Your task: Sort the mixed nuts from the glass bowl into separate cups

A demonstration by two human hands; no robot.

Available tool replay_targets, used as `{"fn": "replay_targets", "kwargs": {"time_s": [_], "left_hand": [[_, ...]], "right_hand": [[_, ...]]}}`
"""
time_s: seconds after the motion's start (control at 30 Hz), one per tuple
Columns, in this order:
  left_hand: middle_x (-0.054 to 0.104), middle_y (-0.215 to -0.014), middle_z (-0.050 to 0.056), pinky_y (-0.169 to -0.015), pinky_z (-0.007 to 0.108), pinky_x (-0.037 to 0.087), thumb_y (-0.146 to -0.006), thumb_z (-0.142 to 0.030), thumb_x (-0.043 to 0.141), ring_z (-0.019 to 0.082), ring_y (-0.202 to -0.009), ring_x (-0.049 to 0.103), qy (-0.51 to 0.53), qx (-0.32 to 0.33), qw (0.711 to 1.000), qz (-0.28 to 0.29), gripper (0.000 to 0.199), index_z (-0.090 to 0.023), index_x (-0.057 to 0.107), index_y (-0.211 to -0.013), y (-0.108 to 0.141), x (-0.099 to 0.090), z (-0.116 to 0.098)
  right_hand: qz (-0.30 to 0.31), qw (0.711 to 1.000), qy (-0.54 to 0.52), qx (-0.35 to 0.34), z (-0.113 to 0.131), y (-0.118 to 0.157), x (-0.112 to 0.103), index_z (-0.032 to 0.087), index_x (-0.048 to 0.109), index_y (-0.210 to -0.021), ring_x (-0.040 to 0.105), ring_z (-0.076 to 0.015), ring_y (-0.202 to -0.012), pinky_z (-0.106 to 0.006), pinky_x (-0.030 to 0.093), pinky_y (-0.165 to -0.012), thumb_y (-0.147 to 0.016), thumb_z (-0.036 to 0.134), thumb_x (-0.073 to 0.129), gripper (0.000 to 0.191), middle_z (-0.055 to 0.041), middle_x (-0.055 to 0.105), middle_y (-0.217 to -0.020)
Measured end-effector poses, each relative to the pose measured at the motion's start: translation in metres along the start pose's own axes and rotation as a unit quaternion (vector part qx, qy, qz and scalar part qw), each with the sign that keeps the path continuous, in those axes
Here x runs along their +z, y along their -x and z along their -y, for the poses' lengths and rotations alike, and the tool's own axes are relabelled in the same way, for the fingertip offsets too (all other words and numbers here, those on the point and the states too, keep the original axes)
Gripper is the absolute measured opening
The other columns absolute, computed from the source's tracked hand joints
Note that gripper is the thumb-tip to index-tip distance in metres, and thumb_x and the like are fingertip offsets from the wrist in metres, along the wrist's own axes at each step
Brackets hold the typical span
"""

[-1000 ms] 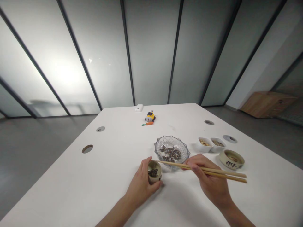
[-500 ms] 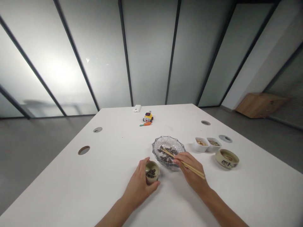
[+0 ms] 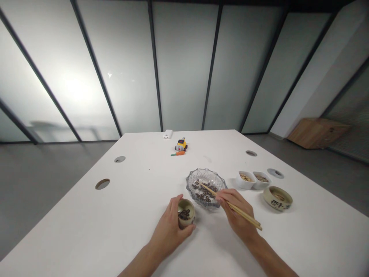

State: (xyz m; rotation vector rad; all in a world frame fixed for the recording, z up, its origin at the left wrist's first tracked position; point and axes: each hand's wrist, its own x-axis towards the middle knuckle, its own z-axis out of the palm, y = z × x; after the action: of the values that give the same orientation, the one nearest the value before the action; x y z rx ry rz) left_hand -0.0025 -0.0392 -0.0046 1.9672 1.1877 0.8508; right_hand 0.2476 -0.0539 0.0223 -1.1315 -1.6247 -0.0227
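My left hand (image 3: pixel 169 229): one, half-curled, thumb and fingers around a small pale cup (image 3: pixel 189 205), opening tipped towards me, dark beans (image 3: pixel 184 214) inside. My right hand (image 3: pixel 238 211): one, closed narrowly on a pair of wooden chopsticks (image 3: pixel 246 216), tips among more dark beans in the scalloped glass bowl (image 3: pixel 191 195); whether they pinch one, I cannot tell. Bowl: on the white table (image 3: pixel 115 223), just beyond the cup, to its right.

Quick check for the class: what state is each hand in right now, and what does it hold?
Left hand: closed around the small cup.
Right hand: closed, holding the chopsticks.
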Motion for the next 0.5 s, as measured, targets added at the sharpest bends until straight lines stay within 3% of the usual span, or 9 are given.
{"fn": "replay_targets", "kwargs": {"time_s": [0.13,0.3,0.5], "left_hand": [[0.057,-0.141,0.014,-0.117,0.052,0.044,-0.074,-0.022,0.075,0.032,-0.132,0.057,0.004,-0.002,1.0,-0.001,0.081,-0.023,0.04,-0.146,0.0,0.0,-0.001],[0.056,-0.142,0.014,-0.117,0.052,0.043,-0.072,-0.021,0.077,0.032,-0.133,0.057,0.005,-0.012,1.0,-0.005,0.082,-0.022,0.042,-0.146,-0.001,0.001,-0.003],[0.056,-0.144,0.015,-0.118,0.053,0.042,-0.073,-0.023,0.076,0.033,-0.134,0.056,-0.005,-0.016,1.0,0.004,0.082,-0.021,0.04,-0.146,-0.001,0.001,-0.002]], "right_hand": [[-0.025,1.0,-0.002,-0.001,0.019,-0.005,-0.013,0.026,0.076,-0.089,0.073,-0.0191,-0.081,-0.031,0.062,-0.075,-0.099,0.029,0.063,0.016,-0.0049,0.076,-0.088],[0.012,0.997,-0.076,0.016,0.041,-0.01,-0.027,0.024,0.074,-0.082,0.073,-0.02,-0.076,-0.03,0.061,-0.068,-0.1,0.033,0.061,0.024,-0.0053,0.075,-0.081],[-0.018,0.999,-0.02,0.024,0.028,-0.01,-0.026,0.025,0.073,-0.088,0.072,-0.0169,-0.076,-0.025,0.059,-0.069,-0.101,0.035,0.061,0.02,-0.0018,0.074,-0.082]]}}
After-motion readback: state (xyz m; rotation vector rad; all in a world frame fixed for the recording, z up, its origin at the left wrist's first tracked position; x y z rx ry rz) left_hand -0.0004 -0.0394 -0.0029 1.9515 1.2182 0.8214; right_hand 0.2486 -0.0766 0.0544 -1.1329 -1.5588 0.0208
